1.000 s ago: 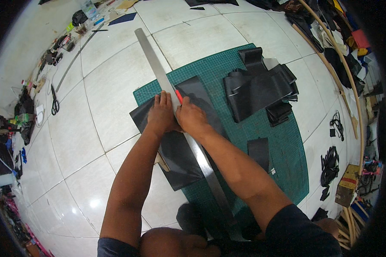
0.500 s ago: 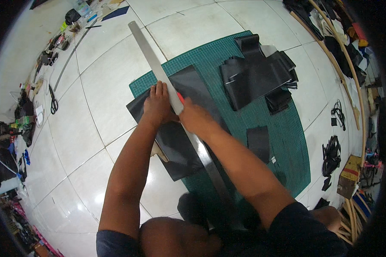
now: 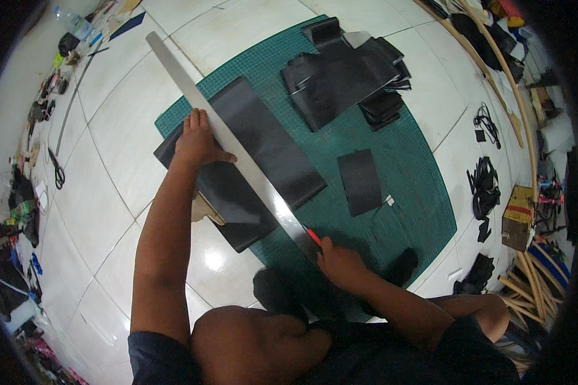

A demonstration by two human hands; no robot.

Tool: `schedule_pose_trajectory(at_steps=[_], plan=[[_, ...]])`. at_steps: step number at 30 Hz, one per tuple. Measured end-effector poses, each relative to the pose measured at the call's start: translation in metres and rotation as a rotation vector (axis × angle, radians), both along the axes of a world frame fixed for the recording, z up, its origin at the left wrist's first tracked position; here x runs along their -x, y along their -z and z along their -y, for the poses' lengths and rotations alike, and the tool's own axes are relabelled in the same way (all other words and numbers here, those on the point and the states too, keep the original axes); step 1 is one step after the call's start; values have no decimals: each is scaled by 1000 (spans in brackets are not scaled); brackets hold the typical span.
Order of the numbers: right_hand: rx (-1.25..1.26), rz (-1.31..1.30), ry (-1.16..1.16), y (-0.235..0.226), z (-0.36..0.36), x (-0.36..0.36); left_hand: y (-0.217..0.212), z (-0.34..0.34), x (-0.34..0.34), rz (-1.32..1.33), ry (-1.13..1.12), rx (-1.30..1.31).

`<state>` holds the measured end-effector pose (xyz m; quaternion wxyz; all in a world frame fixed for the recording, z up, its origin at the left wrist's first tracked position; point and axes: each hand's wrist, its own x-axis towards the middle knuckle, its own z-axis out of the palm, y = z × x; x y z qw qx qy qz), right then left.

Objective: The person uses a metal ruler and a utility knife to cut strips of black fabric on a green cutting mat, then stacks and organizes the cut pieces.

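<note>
My right hand [image 3: 341, 264], gripping red cutter [image 3: 314, 237], is pulling toward me, past black sheet [image 3: 270, 144]; stroke along ruler [image 3: 273, 204] likely finishing. Left hand [image 3: 198, 142], open, is pressing ruler onto sheet at mat's [image 3: 408, 205] left edge.

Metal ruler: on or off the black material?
On: the metal ruler lies across the black material, which shows along both of its long edges.
</note>
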<state>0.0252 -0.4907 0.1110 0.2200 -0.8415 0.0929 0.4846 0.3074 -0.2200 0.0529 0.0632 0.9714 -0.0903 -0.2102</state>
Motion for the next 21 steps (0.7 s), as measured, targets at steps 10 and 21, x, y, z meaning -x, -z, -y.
schedule_pose_trajectory(at_steps=[10, 21], plan=[[79, 723, 489, 32, 96, 35, 15, 4, -19, 368, -127, 259], [641, 1116, 644, 104, 201, 58, 3, 29, -97, 237, 153, 133]])
